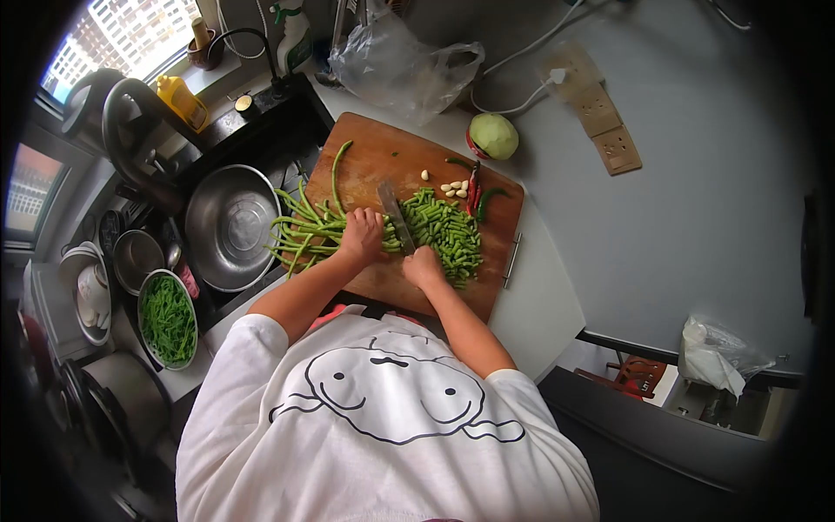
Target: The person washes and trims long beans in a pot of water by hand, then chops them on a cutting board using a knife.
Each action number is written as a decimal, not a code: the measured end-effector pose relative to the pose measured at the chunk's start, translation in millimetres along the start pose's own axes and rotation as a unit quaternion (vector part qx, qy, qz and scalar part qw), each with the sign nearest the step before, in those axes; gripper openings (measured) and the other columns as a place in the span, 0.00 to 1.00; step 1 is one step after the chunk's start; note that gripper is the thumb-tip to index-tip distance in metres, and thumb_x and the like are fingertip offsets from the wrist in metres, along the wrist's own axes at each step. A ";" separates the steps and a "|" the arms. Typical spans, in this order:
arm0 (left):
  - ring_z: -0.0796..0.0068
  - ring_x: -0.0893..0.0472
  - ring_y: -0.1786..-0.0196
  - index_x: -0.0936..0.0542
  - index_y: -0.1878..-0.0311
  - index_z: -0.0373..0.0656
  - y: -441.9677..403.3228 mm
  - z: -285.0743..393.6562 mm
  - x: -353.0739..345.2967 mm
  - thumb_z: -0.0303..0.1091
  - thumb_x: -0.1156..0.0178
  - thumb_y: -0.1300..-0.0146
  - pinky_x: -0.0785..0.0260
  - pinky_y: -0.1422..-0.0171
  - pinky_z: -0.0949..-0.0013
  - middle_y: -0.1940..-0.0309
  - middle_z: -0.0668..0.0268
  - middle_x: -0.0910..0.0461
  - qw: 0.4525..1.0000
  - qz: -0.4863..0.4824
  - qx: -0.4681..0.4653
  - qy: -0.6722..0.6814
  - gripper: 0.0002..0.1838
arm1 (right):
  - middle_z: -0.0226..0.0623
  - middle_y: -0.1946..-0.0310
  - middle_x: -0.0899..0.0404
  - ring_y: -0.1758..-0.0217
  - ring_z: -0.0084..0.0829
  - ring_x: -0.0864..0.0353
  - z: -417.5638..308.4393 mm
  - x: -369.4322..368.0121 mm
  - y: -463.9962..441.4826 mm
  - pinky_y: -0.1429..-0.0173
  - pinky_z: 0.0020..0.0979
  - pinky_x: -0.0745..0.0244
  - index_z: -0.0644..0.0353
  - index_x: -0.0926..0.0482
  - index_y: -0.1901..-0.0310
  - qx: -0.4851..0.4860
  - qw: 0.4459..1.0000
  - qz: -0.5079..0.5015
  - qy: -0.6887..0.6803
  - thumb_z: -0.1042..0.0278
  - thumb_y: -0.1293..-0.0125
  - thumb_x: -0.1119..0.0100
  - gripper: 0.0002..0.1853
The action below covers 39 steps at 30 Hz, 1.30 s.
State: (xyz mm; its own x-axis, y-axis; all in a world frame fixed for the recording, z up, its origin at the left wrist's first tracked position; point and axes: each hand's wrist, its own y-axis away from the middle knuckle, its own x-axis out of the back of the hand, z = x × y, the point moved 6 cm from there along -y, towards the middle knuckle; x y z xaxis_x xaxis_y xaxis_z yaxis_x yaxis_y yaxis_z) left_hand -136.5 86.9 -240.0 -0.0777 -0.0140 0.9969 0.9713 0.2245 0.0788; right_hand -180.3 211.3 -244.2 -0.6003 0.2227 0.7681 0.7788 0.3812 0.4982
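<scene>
My right hand (424, 266) grips the handle of a kitchen knife (395, 211), its blade standing between whole and cut beans. Long green beans (306, 231) lie bunched under my left hand (363, 235), whose fingers are curled over them close to the blade. To the right of the knife spreads a heap of chopped green beans (448, 233). All of this rests on a wooden cutting board (365, 152). Near its upper right are peeled garlic cloves (454, 189), a red chili (474, 190) and a green chili (496, 193).
Left of the board, a metal basin (233, 228) sits in the sink area beside a black faucet (130, 130). A bowl of cut greens (168, 320) stands lower left. Behind the board are a plastic bag (400, 65) and a pale green round vegetable (494, 137).
</scene>
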 end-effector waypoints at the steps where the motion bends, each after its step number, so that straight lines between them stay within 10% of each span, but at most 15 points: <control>1: 0.66 0.33 0.59 0.29 0.62 0.42 -3.1 3.7 0.4 0.63 0.37 0.69 0.41 0.55 0.63 0.66 0.62 0.31 1.000 0.004 -0.001 -0.003 0.36 | 0.54 0.83 0.26 0.81 0.44 0.23 8.2 -0.5 3.1 0.71 0.37 0.26 0.73 0.26 0.79 -0.003 1.000 -0.009 0.001 0.66 0.48 0.49 0.15; 7: 0.64 0.32 0.56 0.31 0.64 0.39 -6.0 13.9 -3.0 0.56 0.32 0.74 0.42 0.48 0.64 0.65 0.60 0.31 0.998 0.012 0.048 0.038 0.36 | 0.53 0.84 0.26 0.83 0.42 0.23 33.1 7.3 11.3 0.73 0.36 0.27 0.73 0.26 0.79 0.022 1.000 0.011 0.002 0.66 0.47 0.50 0.15; 14: 0.51 0.49 0.35 0.54 0.38 0.28 12.2 1.6 18.4 0.67 0.36 0.74 0.72 0.31 0.49 0.41 0.48 0.43 0.997 -0.073 0.031 -0.005 0.67 | 0.58 0.72 0.25 0.65 0.52 0.25 10.5 44.1 61.6 0.60 0.43 0.29 0.70 0.23 0.73 0.036 0.997 0.052 -0.042 0.64 0.46 0.49 0.14; 24: 0.53 0.43 0.39 0.42 0.44 0.28 16.2 -5.7 2.4 0.58 0.33 0.72 0.61 0.33 0.53 0.47 0.50 0.38 0.997 -0.062 0.032 0.019 0.55 | 0.58 0.75 0.26 0.66 0.54 0.25 10.4 6.5 65.4 0.58 0.43 0.29 0.72 0.25 0.74 0.017 0.999 0.016 -0.029 0.62 0.47 0.49 0.16; 32: 0.57 0.39 0.46 0.36 0.49 0.34 14.5 -5.3 5.2 0.54 0.33 0.68 0.56 0.36 0.53 0.54 0.54 0.36 0.998 -0.029 0.001 0.060 0.45 | 0.46 0.86 0.27 0.90 0.35 0.27 -12.1 6.5 48.9 0.85 0.32 0.30 0.74 0.26 0.76 -0.121 0.974 -0.180 -0.065 0.74 0.45 0.52 0.10; 39: 0.58 0.39 0.46 0.36 0.50 0.34 9.0 -5.6 -2.5 0.54 0.34 0.69 0.55 0.37 0.53 0.54 0.54 0.35 0.998 -0.030 0.007 0.052 0.44 | 0.46 0.88 0.30 0.90 0.36 0.29 -32.0 -5.0 11.9 0.88 0.34 0.32 0.75 0.31 0.79 -0.127 0.973 -0.182 -0.066 0.72 0.44 0.52 0.13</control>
State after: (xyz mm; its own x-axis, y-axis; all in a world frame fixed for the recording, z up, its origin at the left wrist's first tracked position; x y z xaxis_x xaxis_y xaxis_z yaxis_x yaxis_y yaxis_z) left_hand -126.3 83.5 -241.8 -0.1121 -0.1291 0.9853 0.9621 0.2340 0.1401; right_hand -162.2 186.0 -229.2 -0.8500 0.2348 0.4715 0.5195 0.2261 0.8240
